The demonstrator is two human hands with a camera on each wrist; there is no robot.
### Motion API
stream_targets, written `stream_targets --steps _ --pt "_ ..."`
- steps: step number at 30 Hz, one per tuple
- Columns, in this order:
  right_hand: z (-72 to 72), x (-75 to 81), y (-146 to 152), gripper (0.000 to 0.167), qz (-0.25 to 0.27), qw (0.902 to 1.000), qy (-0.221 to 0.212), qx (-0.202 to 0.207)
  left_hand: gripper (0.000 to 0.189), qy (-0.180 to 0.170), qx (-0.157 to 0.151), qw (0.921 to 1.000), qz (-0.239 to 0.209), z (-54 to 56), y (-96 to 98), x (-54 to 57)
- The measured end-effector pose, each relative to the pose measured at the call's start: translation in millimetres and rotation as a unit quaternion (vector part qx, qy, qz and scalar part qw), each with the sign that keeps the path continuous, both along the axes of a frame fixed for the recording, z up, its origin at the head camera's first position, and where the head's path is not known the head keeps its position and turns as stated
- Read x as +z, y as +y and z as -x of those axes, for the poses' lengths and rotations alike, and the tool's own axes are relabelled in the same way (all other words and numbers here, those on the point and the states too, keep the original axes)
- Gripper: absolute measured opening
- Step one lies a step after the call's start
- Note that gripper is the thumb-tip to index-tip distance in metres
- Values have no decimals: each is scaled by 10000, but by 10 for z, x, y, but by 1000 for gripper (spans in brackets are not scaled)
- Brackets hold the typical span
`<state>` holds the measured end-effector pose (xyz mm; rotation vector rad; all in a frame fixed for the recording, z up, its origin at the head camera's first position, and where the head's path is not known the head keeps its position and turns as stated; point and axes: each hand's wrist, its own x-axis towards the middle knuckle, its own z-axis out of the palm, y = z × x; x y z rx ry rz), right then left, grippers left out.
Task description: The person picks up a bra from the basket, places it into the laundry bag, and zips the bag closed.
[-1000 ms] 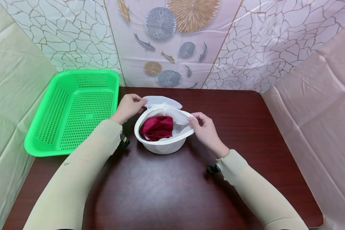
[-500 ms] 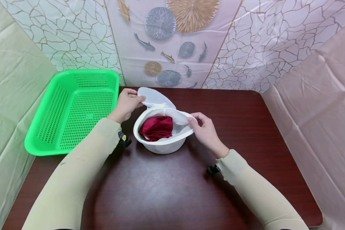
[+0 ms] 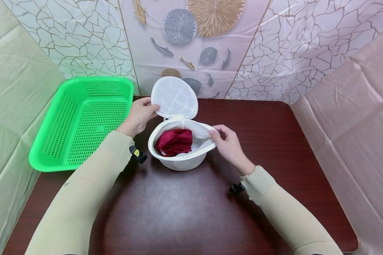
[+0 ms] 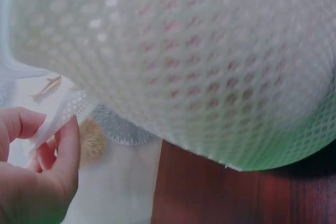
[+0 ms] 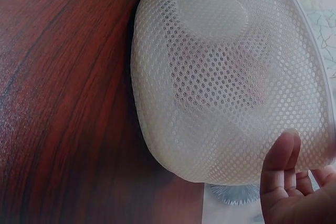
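A white mesh laundry bag (image 3: 181,164) stands on the table with its round lid (image 3: 175,97) raised behind the opening. Inside lies a bunched dark red cloth (image 3: 175,142), whose kind I cannot tell; it shows faintly through the mesh in both wrist views. My left hand (image 3: 138,115) pinches the lid's left edge between thumb and fingers. On the other side, my right hand (image 3: 228,143) pinches the bag's rim and draws it out to the right. The left wrist view shows the left hand (image 4: 44,166) at the mesh edge, beside the bag's wall (image 4: 199,77).
A green plastic basket (image 3: 131,117) with slotted walls sits to the left, close to my left forearm. The dark red wooden table (image 3: 274,148) runs back to a patterned wall covering (image 3: 268,71). Pale sheets hang at both sides.
My left hand has lifted the lid from lying low behind the bag to nearly upright, moving slightly left and up. The right hand keeps its place on the rim.
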<state>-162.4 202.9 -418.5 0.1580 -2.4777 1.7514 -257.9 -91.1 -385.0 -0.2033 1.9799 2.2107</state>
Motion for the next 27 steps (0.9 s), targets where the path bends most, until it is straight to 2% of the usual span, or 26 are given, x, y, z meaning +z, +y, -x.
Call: stream_targets --steps 2,9,14,19,27 --pt "1 7 1 22 31 10000 4 21 38 72 -26 9999 118 -14 -17 16" --pt "-136 366 -119 20 81 9996 -242 79 37 427 -261 9968 616 -91 -102 82" --pt "-142 372 -124 21 37 9998 -196 79 36 565 -448 9952 655 -162 -147 134" --pt "-147 370 -122 21 37 9996 -249 97 33 785 -585 9925 731 -210 -174 133" --pt "-143 371 -128 22 54 9997 -240 73 26 1174 -890 9821 1175 -306 -223 160"
